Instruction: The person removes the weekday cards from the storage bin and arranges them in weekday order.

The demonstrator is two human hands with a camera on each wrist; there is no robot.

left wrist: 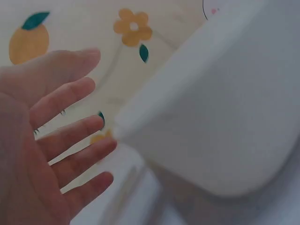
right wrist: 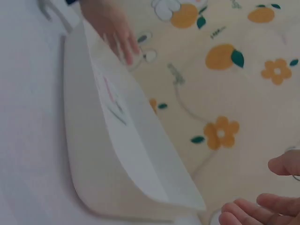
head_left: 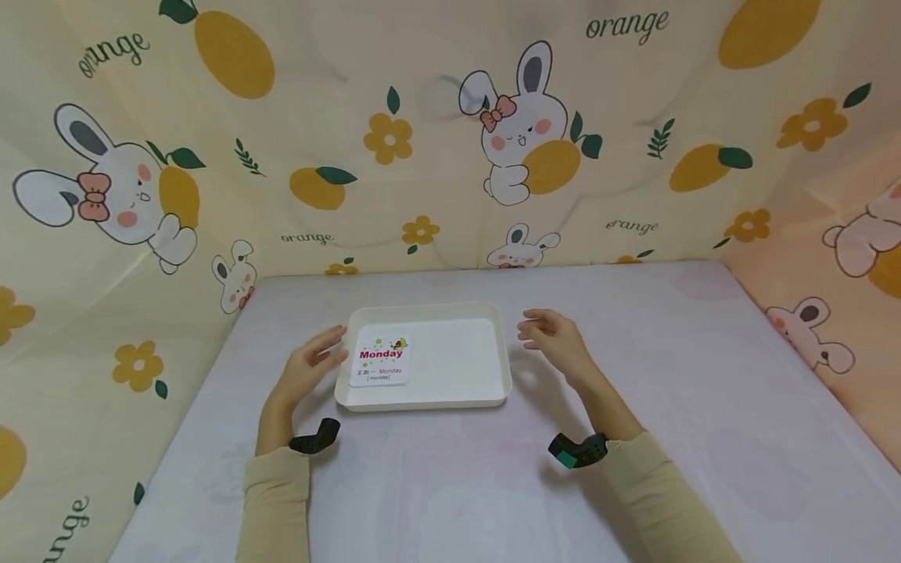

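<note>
A white rectangular tray [head_left: 457, 404] lies on the table, and a square card [head_left: 380, 379] printed "Monday" rests inside at its left end. Beside the tray's left edge is my left hand [head_left: 304, 371], its fingers extended and spread in the left wrist view. Its fingertips come very near the tray wall [left wrist: 220, 154]; I cannot tell whether they touch. My right hand [head_left: 559, 344] hovers off the tray's right edge, apart from it, with loosely bent fingers and nothing held. In the right wrist view, only part of this hand [right wrist: 262, 213] shows.
A pale cloth covers the table [head_left: 450, 485]. Behind it and at both sides hangs a cream curtain [head_left: 436, 55] printed with rabbits, oranges and flowers. Black wrist devices [head_left: 579, 452] sit at both sleeve cuffs.
</note>
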